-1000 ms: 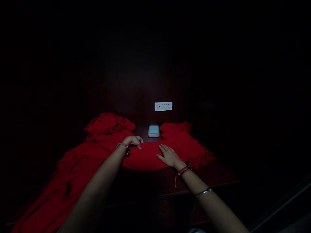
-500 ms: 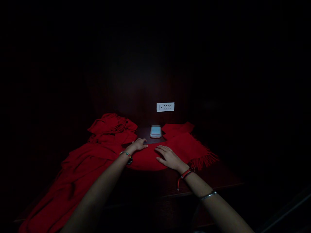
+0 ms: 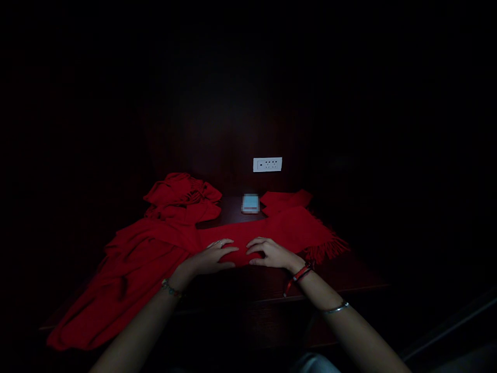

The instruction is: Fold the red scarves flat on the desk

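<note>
A red fringed scarf (image 3: 287, 228) lies across the dark table, its fringe spread at the right end. My left hand (image 3: 215, 256) rests at the scarf's near edge, fingers apart and pointing right. Facing it, my right hand (image 3: 272, 253) lies on the scarf with fingers spread and slightly bent. A narrow strip of red cloth shows between the two sets of fingertips. To the left, a loose, wrinkled length of red cloth (image 3: 147, 259) runs toward the table's front left.
Bunched red scarves (image 3: 178, 194) with fringes lie at the back left. Folded red cloth (image 3: 285, 199) sits at the back right. Between them is a small device with a blurred screen (image 3: 250, 203). A white socket panel (image 3: 267, 165) is on the dark wall.
My left hand has come back from the scarf's far edge to its near edge. My right hand stays on the scarf, its fingers more bent. The scarf's near edge looks straighter.
</note>
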Available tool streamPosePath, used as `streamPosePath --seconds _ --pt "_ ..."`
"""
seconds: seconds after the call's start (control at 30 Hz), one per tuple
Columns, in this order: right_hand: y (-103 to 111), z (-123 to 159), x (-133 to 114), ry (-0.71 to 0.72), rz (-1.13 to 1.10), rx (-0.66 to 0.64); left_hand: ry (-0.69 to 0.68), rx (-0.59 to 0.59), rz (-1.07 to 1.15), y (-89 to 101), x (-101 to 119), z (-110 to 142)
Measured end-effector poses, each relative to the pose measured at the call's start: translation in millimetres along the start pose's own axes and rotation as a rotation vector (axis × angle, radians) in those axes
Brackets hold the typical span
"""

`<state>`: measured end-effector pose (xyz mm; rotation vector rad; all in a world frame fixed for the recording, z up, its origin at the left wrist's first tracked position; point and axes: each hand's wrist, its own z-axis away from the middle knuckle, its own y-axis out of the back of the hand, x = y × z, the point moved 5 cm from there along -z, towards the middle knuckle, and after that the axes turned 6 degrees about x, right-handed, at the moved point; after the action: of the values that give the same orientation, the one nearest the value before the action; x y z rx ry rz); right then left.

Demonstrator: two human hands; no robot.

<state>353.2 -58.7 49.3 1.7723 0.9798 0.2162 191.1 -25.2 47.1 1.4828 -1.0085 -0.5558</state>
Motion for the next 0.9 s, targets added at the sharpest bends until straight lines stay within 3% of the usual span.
streamPosePath --seconds 0.13,0.7,0.9 --pt "3 1 -3 0.019 -0.037 0.038 -0.139 0.066 0.023 8.5 14 -2" --pt "1 2 -3 0.059 0.084 0.048 -0.09 0.092 -0.06 14.2 -1 -2" --pt "5 3 -6 0.053 0.12 0.059 -0.046 0.167 0.01 22.1 -6 0"
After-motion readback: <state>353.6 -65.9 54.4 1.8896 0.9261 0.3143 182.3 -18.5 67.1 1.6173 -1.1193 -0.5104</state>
